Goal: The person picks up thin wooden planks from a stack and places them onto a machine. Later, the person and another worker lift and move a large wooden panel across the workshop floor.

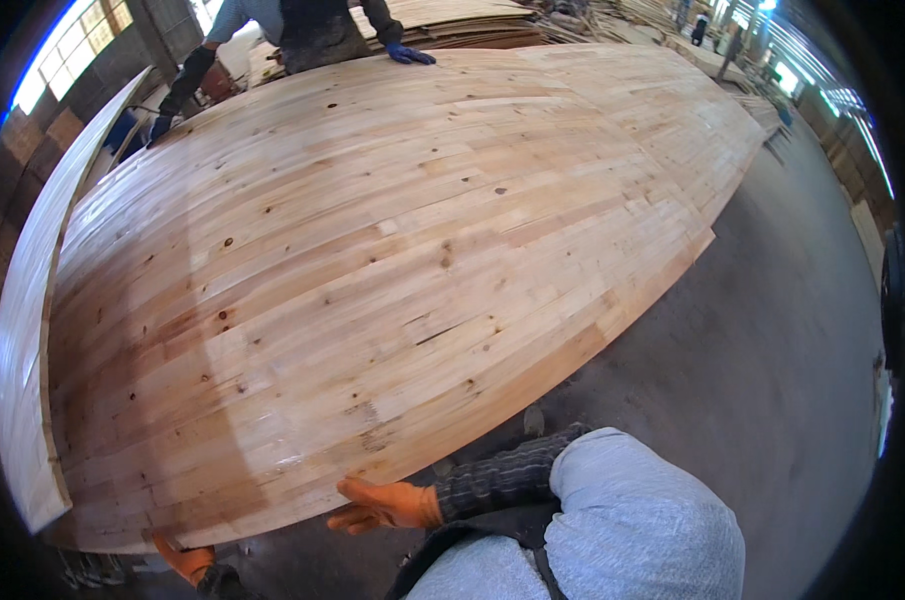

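A wide panel of pine strips (392, 300), dotted with dark knots, spreads across the view before me. My left hand (186, 559), in an orange glove, is at its near left edge. One digit shows over the rim there; the rest of that grip is partly hidden. Farther right along the same edge is my right hand (388, 506), also gloved in orange. Its thumb is by the edge and its fingers are spread, with nothing held. At the left end, a second wooden panel (28, 322) rises tilted, its long edge close to the large one.
Across the panel stands another person (313, 34) in a dark apron, both blue-gloved hands at the far edge. Stacked wood sheets (452, 26) lie behind. Concrete floor (782, 300) runs along the right. A post (156, 37) and windows (69, 52) are at upper left.
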Demonstrator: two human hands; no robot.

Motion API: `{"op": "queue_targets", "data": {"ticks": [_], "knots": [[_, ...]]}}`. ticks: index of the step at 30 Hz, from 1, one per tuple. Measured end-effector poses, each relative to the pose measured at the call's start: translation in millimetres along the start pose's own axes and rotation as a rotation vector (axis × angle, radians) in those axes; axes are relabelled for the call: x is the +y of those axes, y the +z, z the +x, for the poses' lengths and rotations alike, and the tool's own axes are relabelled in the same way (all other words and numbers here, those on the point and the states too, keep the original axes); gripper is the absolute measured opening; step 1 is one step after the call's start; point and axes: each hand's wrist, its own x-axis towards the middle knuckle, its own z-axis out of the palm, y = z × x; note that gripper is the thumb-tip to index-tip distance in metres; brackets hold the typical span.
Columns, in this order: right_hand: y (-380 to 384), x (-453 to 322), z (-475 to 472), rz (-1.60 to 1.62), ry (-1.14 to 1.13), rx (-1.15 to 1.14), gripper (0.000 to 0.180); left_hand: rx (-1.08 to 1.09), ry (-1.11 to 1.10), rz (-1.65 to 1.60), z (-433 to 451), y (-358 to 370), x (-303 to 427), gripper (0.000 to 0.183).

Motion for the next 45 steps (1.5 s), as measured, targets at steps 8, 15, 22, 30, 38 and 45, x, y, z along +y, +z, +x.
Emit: {"op": "queue_targets", "data": {"ticks": [8,15,22,30,38,45], "knots": [[-38.0,16.5,-6.9,0.143,0.023,0.18,0.073,-0.009,-0.491,-0.284,190.7,-163.8,-16.9,0.082],[-14.1,23.0,5.2,0.012,-0.313,0.542,0.07,0.011,-0.416,-0.145,163.0,-115.2,8.4,0.076],[22.4,32.1,26.0,-0.532,-0.274,1.308,0.047,-0.24,-1.069,-0.184,146.5,-78.5,-90.9,0.065],[65.1,91.6,291.8,-0.973,-0.777,1.708,0.052,-1.174,-1.644,-0.235,283.6,-70.6,-25.6,0.054],[107.6,121.5,480.1,-1.919,-0.427,1.506,0.076,-0.57,0.301,0.643,481.8,-146.4,-84.1,0.068],[74.4,147.0,541.6,-2.08,-0.248,1.612,0.086,0.178,0.108,1.553,711.1,-509.3,-123.6,0.065]]}}
